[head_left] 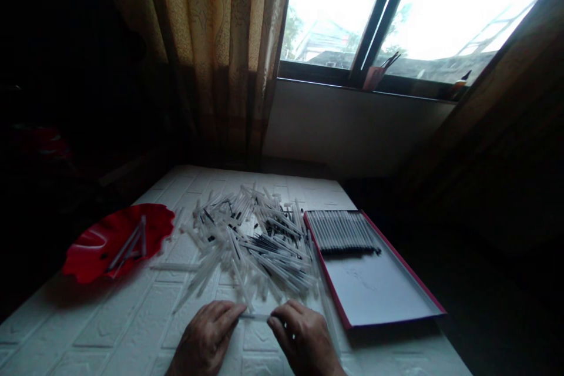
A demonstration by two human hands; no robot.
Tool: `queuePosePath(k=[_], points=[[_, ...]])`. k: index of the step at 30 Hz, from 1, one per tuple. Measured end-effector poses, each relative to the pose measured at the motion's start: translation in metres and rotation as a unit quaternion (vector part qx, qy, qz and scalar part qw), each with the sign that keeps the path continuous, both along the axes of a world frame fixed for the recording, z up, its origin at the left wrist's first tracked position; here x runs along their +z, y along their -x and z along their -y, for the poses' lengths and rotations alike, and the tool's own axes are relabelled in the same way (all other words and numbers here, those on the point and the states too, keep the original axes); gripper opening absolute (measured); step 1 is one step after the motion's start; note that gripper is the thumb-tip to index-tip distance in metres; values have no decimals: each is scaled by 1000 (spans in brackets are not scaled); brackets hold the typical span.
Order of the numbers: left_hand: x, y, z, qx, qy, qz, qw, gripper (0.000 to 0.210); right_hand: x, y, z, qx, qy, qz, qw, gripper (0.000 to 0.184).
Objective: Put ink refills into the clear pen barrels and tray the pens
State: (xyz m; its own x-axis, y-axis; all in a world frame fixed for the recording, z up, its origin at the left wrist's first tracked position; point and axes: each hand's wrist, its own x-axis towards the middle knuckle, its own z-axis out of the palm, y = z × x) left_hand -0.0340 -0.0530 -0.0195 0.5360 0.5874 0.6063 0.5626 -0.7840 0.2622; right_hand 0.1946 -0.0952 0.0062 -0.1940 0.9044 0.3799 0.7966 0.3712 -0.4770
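At the table's near edge, my left hand (208, 335) and my right hand (304, 338) face each other, fingers pinched. Between them a thin, pale pen barrel (255, 317) lies level, one end in each hand; the fingers hide both ends. Just beyond spreads a loose heap of clear pen barrels (211, 261), mixed with dark refills (268, 245) and small black caps or plugs. To the right, a shallow red-edged box (374, 294) holds a row of pens (346, 232) with black ends, laid side by side along its far part.
A red wavy-rimmed bowl (83, 255) with a few pen parts stands at the left. The white brick-patterned table (132, 317) has dark surroundings on both sides. Behind are a curtain (215, 35) and a window, with a pink cup (373, 78) on the sill.
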Motion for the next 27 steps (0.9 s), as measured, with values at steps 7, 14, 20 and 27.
queuePosePath(k=[7, 14, 20, 27], points=[[1, -1, 0, -15, 11, 0, 1000, 30, -13, 2, -4, -20, -60, 66, 996, 58], [-1, -2, 0, -5, 1, -10, 1000, 30, -26, 0, 2, -9, -1, -100, 995, 29], [0, -2, 0, -3, 3, -10, 1000, 30, -24, 0, 3, 6, -19, -120, 993, 18], [-1, -2, 0, -9, -2, -7, 1000, 30, -34, -2, -5, -30, -42, -5, 999, 41]])
